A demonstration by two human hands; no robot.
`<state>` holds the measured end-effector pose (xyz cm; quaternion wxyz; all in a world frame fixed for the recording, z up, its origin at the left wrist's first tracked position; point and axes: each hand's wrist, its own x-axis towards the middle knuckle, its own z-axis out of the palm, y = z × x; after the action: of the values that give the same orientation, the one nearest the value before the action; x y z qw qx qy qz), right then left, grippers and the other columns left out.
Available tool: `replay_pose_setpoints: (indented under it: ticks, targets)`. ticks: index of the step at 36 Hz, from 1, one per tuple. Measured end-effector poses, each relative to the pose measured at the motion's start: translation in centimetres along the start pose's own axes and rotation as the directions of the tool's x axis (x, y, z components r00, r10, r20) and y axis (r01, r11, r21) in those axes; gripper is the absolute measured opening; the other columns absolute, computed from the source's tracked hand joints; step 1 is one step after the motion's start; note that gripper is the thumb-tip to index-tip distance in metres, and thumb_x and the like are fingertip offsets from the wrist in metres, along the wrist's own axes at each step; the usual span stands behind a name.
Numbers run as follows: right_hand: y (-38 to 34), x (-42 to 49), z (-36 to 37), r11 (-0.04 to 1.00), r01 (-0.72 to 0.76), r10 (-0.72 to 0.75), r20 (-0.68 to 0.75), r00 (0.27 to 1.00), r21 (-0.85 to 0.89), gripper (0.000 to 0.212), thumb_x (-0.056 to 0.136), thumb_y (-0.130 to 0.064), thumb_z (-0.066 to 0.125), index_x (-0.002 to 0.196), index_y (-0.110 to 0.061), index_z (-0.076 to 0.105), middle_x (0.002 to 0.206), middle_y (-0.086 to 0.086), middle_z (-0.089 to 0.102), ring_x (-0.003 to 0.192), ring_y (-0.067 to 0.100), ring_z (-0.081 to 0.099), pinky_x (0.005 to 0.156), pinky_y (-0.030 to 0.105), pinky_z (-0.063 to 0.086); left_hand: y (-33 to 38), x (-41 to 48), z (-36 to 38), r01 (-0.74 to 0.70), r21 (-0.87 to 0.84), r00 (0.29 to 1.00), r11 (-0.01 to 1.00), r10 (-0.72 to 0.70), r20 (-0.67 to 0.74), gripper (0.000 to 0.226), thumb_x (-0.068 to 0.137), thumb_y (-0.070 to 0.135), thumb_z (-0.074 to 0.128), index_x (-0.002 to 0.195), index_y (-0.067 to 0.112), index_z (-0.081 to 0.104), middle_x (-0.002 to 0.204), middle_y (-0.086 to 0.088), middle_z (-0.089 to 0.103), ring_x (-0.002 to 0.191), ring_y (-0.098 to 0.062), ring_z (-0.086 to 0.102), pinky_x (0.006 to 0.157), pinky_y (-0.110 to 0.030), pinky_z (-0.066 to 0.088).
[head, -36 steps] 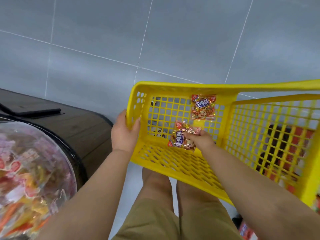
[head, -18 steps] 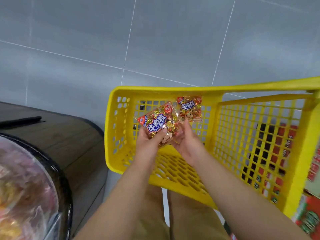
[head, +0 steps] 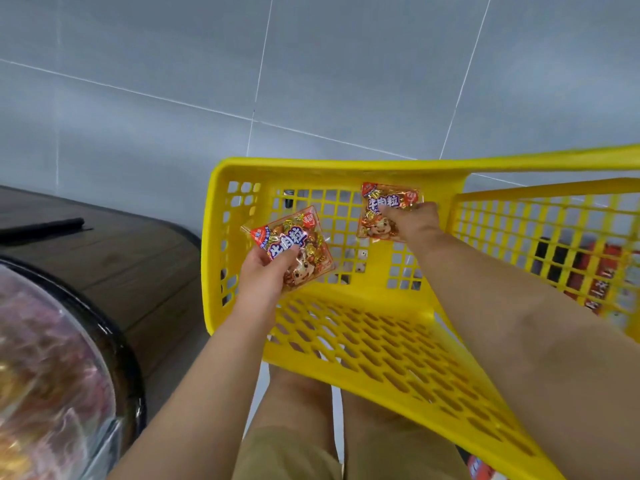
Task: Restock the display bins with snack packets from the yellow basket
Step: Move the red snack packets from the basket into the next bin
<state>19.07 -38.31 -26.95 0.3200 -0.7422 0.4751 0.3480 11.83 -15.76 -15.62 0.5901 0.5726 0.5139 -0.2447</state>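
L: my left hand (head: 264, 273) pinches packet A (head: 301, 242) | R: right hand (head: 414, 221) grips packet B (head: 379, 204) in basket (head: 329, 168) | I judge both light, crinkly, slick: take edge seams

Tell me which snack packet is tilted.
The snack packet in the left hand; the other packet, under the right hand, stands upright against the yellow basket's wall.

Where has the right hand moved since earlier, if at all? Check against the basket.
Yes: the right hand went rightward and up the yellow basket's end wall, and now grips the second snack packet.
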Motion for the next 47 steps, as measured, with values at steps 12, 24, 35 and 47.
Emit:
replay_pose_setpoints:
  ticks: [12,24,35,47]
  targets:
    - [3.4,-10.0,-4.1,0.950,0.017,-0.129,0.340,0.931,0.313,0.041,0.075,-0.016,0.078,0.111,-0.016,0.058,0.113,0.006,0.066,0.093,0.019,0.067,0.072,0.026,0.054,0.9,-4.4,-1.1,-0.040,0.096,0.999,0.995,0.039,0.010,0.039,0.085,0.010,0.070,0.119,0.020,0.056,0.104,-0.003,0.067,0.085,-0.013,0.066,0.074,-0.030,0.054]
    - [4.7,-21.3,-8.5,0.967,0.115,-0.192,0.353,0.916,0.227,0.037,0.075,-0.025,0.078,0.102,-0.016,0.054,0.110,0.009,0.065,0.095,0.024,0.058,0.084,0.033,0.041,3.1,-15.1,-7.3,-0.096,-0.050,0.994,0.994,0.093,-0.058,0.034,0.086,-0.002,0.063,0.117,0.011,0.059,0.108,-0.016,0.069,0.086,-0.032,0.070,0.076,-0.048,0.059]
    - [0.1,-30.2,-5.1,0.906,0.411,-0.394,0.555,0.732,0.101,0.018,0.078,-0.007,0.073,0.093,-0.013,0.066,0.092,0.013,0.072,0.085,0.028,0.069,0.080,0.044,0.056,-3.6,-23.1,-15.0,-0.144,-0.404,0.941,0.903,-0.001,-0.339,0.029,0.085,0.002,0.067,0.109,0.016,0.062,0.089,-0.002,0.069,0.064,-0.012,0.066,0.047,-0.019,0.049]
    - [2.4,-41.6,5.5,0.806,0.591,-0.411,0.706,0.578,-0.015,0.016,0.078,-0.006,0.072,0.087,-0.014,0.063,0.082,0.013,0.070,0.066,0.028,0.068,0.060,0.045,0.057,-14.6,-27.7,-27.2,-0.311,-0.729,0.899,0.610,-0.060,-0.434,0.032,0.086,0.004,0.066,0.112,0.020,0.059,0.101,-0.008,0.071,0.093,-0.031,0.069,0.080,-0.046,0.057]
